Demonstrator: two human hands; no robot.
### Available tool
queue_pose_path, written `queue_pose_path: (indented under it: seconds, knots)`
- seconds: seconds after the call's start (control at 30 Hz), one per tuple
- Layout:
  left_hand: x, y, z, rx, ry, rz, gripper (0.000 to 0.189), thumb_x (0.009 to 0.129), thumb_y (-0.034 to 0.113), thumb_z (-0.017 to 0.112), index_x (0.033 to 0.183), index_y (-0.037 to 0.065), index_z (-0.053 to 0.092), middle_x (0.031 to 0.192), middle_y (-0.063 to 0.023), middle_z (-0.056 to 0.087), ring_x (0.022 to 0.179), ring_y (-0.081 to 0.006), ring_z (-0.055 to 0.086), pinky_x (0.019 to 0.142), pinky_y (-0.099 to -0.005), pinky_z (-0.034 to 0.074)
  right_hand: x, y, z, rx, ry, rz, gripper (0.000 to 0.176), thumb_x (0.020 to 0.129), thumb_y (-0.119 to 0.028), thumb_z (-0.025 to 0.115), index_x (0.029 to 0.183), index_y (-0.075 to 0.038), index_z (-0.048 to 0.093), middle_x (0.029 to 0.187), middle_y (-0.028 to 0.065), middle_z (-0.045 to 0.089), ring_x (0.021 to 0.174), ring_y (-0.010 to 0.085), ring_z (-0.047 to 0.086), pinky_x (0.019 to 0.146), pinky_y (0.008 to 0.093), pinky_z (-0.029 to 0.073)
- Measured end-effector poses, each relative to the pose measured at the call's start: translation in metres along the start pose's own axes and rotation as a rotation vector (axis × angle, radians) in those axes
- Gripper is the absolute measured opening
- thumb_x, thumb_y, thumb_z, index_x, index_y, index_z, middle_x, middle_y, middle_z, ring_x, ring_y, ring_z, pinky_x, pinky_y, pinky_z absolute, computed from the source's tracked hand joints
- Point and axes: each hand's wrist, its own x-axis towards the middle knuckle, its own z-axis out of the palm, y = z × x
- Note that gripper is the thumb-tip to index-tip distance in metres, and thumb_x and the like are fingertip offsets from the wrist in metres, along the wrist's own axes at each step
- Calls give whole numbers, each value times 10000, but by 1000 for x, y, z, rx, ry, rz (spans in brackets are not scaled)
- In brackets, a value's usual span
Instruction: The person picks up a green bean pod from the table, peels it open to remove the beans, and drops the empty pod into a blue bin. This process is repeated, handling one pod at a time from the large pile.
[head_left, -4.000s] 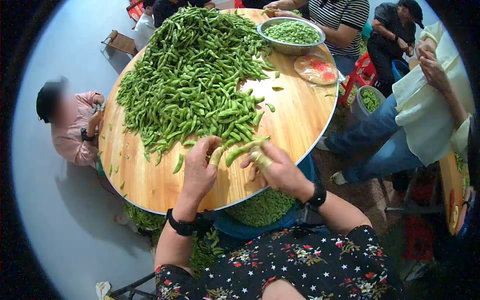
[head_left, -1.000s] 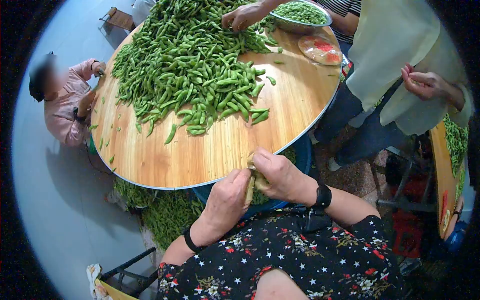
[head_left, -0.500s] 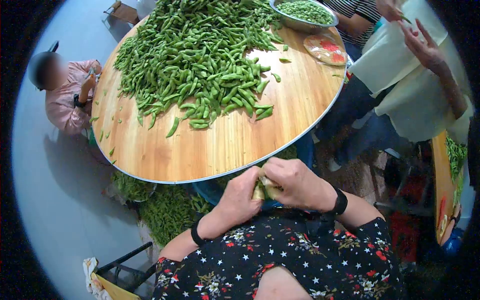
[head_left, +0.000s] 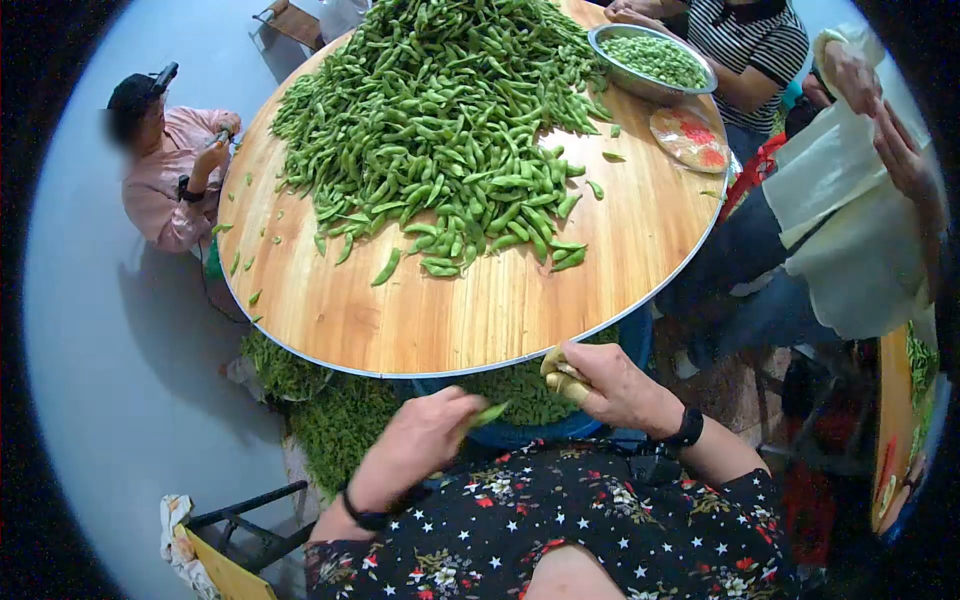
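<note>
Left hand (head_left: 425,435): slightly blurred, on the near side; fingers closed on 1 green pod (head_left: 487,414).
Pod: juts right from the left fingertips, near the blue tub (head_left: 530,432) under the near edge of the table (head_left: 450,320).
Right hand (head_left: 615,385): apart, to the right; fingers curled in, yellow wraps (head_left: 568,387) on the digits; cannot tell if they pinch anything.
Pod work: probably shelling, 1 pod at a time; this pod looks mid-opening or just done. Cannot see whether beans remain inside.
Hands, next: seems to call for a right-hand pinch on the pod if beans remain, or a left-hand release if spent.
Pile of pods (head_left: 470,130): heaped on the table's far half, loose pods at its near fringe.
Hands vs 0.5 s ago: then together, now parted; pod now shows clear of the left fingers.
</note>
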Motion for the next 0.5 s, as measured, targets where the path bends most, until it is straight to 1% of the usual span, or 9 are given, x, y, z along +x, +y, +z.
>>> queue_pose_path:
  seconds: [0.1, 0.17, 0.2, 0.23, 0.3, 0.37, 0.4, 0.47, 0.5]
  knots:
    - [-30, -17, -26, 197, -67, -104, 220, 809, 92, 607, 1027, 69, 634, 930, -114, 629, 868, -325, 627, 749, -420, 513, 6, 10, 4, -86, -98, -192, 158, 874, -110, 594, 996, -12, 573, 838, 141, 605, 743, 269, 603, 697, 360, 483]
    - [-25, -30, -45, 225, 30, -74, 210, 811, 111, 615, 1015, 63, 635, 912, -136, 634, 868, -333, 625, 745, -417, 509, 8, 12, 10, -62, -47, -348, 172, 887, -112, 586, 1028, -16, 567, 888, 140, 621, 800, 275, 612, 725, 369, 484]
    - [-14, -30, -60, 227, -36, -208, 194, 822, 130, 614, 998, 52, 636, 892, -159, 641, 860, -336, 623, 740, -415, 504, 6, 9, 7, -33, -103, -221, 195, 913, -156, 552, 1044, -12, 555, 895, 142, 624, 816, 274, 615, 727, 356, 484]
    - [0, -35, -69, 216, 116, -172, 179, 832, 138, 608, 982, 44, 635, 884, -177, 642, 851, -346, 619, 732, -424, 500, 7, 4, 5, -34, -102, -226, 195, 913, -156, 552, 1044, -12, 555, 895, 142, 624, 816, 274, 615, 727, 356, 484]
    - [43, -79, -82, 282, 420, -29, 173, 826, 94, 582, 982, 34, 629, 868, -176, 633, 838, -361, 611, 725, -432, 495, 9, -4, 1, 116, -54, 62, 236, 945, -223, 519, 987, 10, 514, 876, 207, 601, 844, 344, 612, 739, 390, 474]
    - [93, -119, -101, 418, 642, 56, 182, 805, 39, 557, 974, 35, 623, 865, -177, 621, 837, -363, 606, 723, -437, 493, 8, 2, 5, 128, -22, 39, 251, 956, -233, 502, 989, 15, 489, 841, 177, 598, 817, 288, 624, 729, 363, 472]
    - [115, -133, -109, 478, 726, 106, 185, 793, 14, 542, 960, 37, 620, 861, -177, 614, 837, -361, 605, 724, -438, 493, 6, 7, 8, 241, -44, 85, 237, 959, -233, 479, 1017, -3, 484, 820, 110, 582, 730, 208, 589, 637, 314, 459]
    - [149, -152, -117, 509, 718, 71, 182, 782, 1, 538, 944, 39, 612, 863, -176, 606, 838, -360, 603, 728, -441, 491, 3, 17, 10, 484, -137, 169, 216, 972, -201, 435, 1079, -21, 489, 784, 7, 538, 601, 79, 508, 499, 232, 415]
    - [157, -152, -119, 537, 705, 29, 180, 770, -11, 535, 928, 42, 603, 865, -175, 598, 839, -360, 602, 731, -444, 489, 2, 15, 10, 483, -136, 170, 216, 972, -201, 435, 1079, -21, 489, 784, 7, 538, 601, 79, 508, 499, 232, 415]
